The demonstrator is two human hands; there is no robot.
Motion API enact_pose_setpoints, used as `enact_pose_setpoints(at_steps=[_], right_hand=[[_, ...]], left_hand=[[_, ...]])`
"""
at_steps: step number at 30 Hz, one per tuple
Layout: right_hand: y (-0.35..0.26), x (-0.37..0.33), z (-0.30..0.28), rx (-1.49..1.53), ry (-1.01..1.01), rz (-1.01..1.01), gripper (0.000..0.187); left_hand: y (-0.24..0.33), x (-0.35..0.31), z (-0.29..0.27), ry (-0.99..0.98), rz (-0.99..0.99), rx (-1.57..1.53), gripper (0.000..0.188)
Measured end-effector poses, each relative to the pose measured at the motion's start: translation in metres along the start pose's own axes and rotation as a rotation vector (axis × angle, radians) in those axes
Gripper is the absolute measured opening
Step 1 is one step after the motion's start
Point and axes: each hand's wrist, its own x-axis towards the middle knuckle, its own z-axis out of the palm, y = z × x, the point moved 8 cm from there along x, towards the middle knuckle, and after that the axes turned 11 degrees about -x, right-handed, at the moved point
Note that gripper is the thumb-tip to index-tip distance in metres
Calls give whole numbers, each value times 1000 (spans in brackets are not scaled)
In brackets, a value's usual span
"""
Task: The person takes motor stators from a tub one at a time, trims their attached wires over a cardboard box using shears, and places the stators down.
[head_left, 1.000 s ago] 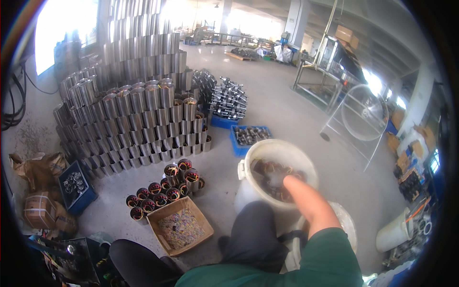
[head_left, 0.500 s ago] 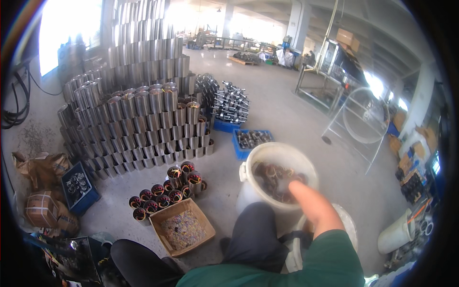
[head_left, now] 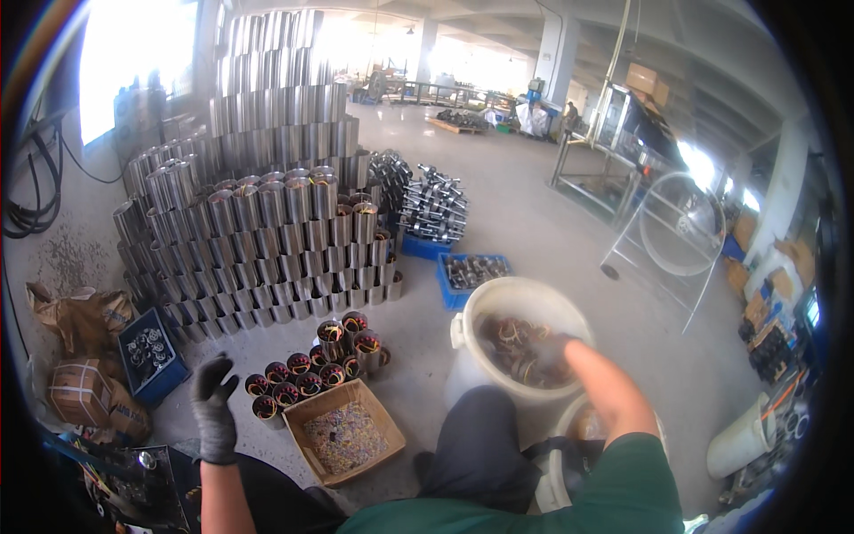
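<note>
My right arm reaches down into a tall white plastic bin (head_left: 458, 331) that holds dark wire-wound motor parts (head_left: 511, 343). My right hand (head_left: 553, 350), in a grey glove, is down among these parts. It is smeared by motion, so its grip does not show. My left hand (head_left: 213, 405), also gloved in grey, is raised at the left with fingers bent and thumb apart, holding nothing. Nearest to it are short metal cylinders with coloured wires inside (head_left: 285, 393), standing on the floor. An open cardboard box (head_left: 391, 442) of small multicoloured bits lies in front of my knees.
Steel tubes (head_left: 267, 240) are stacked high at the left. Blue crates (head_left: 452, 296) of metal parts stand beyond the bin. A second white container (head_left: 551, 485) sits by my right leg. At the right are a wire-guarded round frame (head_left: 680, 218) and a white bucket (head_left: 738, 447).
My left hand has come into view at the left, raised and empty. My right arm stays in the bin, and the hand has shifted within it. The view has moved slightly.
</note>
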Motion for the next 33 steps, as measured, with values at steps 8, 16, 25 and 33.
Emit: enact_pose_setpoints(at_steps=[8,16,25,33], right_hand=[[-32,-50,-81,-99,399,205,47],[-131,-48,-161,755,970,-234,42],[-337,64,-56,1236,543,-667,44],[-360,127,22,919,531,-518,48]], left_hand=[[-159,-16,7,54,-437,-169,29],[-109,-24,83,-248,75,464,26],[-135,-37,95,-355,-63,397,46],[-199,-51,55,-420,-401,634,49]])
